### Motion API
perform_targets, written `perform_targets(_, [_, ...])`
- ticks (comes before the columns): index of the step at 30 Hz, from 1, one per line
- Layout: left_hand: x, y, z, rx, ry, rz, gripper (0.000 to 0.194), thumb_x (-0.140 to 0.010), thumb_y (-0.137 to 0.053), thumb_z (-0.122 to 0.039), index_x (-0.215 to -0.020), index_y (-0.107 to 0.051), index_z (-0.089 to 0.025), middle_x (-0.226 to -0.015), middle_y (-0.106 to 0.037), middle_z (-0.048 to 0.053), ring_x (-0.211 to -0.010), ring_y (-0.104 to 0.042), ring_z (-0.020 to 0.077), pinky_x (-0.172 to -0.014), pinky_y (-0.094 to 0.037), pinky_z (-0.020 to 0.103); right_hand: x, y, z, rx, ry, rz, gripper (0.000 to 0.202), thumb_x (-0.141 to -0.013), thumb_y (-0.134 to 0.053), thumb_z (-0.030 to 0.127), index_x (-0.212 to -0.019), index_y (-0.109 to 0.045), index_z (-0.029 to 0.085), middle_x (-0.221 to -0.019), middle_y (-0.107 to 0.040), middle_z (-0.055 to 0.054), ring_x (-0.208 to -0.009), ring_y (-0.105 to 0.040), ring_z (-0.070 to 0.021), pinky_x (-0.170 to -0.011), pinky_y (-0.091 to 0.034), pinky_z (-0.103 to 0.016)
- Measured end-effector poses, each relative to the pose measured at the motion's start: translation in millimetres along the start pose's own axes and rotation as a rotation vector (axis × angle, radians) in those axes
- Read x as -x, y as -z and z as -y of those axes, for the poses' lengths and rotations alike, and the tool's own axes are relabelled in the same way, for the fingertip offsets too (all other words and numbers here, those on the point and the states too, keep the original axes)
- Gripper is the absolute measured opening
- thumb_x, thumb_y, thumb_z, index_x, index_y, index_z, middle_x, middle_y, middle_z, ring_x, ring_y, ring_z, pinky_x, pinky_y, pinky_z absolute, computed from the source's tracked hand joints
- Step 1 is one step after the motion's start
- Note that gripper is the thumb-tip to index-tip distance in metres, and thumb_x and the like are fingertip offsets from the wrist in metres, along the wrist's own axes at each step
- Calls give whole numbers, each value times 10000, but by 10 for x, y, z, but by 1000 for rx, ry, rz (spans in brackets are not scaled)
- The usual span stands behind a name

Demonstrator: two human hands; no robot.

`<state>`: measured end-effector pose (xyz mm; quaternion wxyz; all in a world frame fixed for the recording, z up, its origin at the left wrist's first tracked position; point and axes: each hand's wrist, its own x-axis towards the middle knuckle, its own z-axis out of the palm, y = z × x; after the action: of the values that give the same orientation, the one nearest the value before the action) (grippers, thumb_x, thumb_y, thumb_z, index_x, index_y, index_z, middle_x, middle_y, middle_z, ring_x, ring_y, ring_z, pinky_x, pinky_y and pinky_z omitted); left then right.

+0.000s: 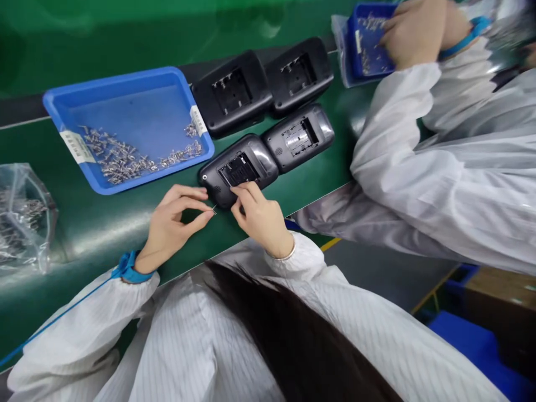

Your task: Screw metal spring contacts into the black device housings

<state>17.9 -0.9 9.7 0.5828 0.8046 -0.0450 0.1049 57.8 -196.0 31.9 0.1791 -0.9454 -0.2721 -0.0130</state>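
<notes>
Between its thumb and fingertip, my left hand (178, 220) pinches a small metal spring (214, 210), just off the lower left end of a black device (262, 156). My right hand (262, 215) has its fingers closed at the lower edge of that device's open battery compartment; whatever its fingertips hold, if anything, is too small to make out. Touching the device's upper right end is a second black device (285, 152) with metal contacts in its compartment. Left of them, a blue tray (138, 92) holds many loose metal springs (121, 162).
Two larger black housings (205, 106) (280, 97) lie behind the devices. At the left edge is a clear plastic bag (25, 218) of metal parts. On the right, a person's hands (416, 33) reach into another blue tray (355, 61), their white sleeves beside the bench.
</notes>
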Motion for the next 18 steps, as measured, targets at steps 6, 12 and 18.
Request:
perform_targets(6, [28, 10, 114, -290, -159, 134, 17, -891, -679, -243, -893, -691, -232, -1192, -651, 25, -1259, -551, 240, -1121, -421, 485, 327, -92, 288, -225, 418, 157, 394, -943, -405, 208, -1256, -618, 100, -1237, -664, -63, -1076, -646, -105, -650, -567, -171])
perform_targets(12, [24, 51, 53, -267, -87, 142, 17, -905, -650, -231, -916, -660, -222, -1189, -640, 38, -1228, -567, 226, -1069, -477, 422, 412, -121, 349, -208, 407, 158, 386, -956, -412, 214, -1256, -622, 93, -1251, -662, -67, -1094, -646, -113, -624, -580, -184])
perform_targets(18, [-3, -6, -17, -296, -52, 177, 60, -933, -604, -244, -947, -654, -214, -1181, -624, 45, -1179, -574, 221, -1036, -494, 406, 467, -124, 245, -193, 462, 131, 390, -963, -392, 213, -1248, -633, 100, -1264, -658, -75, -1122, -636, -104, -680, -578, -163])
